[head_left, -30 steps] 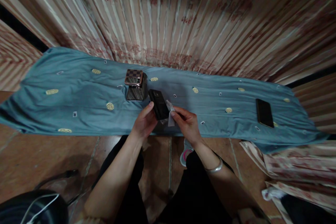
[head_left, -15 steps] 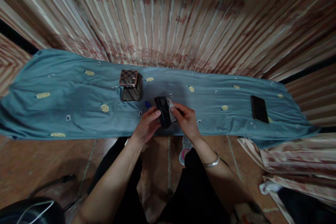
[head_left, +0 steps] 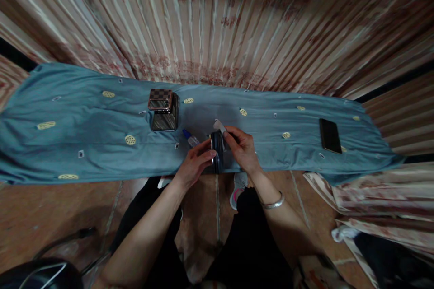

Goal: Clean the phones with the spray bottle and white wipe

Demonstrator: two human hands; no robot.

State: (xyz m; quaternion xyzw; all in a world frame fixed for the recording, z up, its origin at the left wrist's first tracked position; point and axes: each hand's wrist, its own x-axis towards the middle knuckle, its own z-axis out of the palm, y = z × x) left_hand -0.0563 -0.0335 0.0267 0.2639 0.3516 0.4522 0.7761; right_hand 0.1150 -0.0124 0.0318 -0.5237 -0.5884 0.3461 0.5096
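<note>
My left hand [head_left: 195,162] is closed on a thick black phone [head_left: 217,153], held edge-up over the front of the cloth-covered table. In my right hand [head_left: 241,146], a thin whitish wipe [head_left: 219,125] is pinched between thumb and fingers, against the phone's right side. Part of the wipe is hidden behind the fingers. Just beyond my left fingertips lies a small clear bottle with a blue cap [head_left: 191,137]. Further left stands a half-folded flip phone [head_left: 163,110] with a brown checked case and a shiny surface.
Another dark phone [head_left: 330,135] lies flat toward the right of the table. The teal cloth [head_left: 101,144] with pineapple prints has wrinkles and hangs over the front edge. Striped curtains [head_left: 210,22] rise behind. A black item with a white cable [head_left: 44,275] is at lower left.
The black phone has turned from its face showing to nearly edge-on. The wipe's upper end now sticks up above it. More of the blue-capped bottle shows.
</note>
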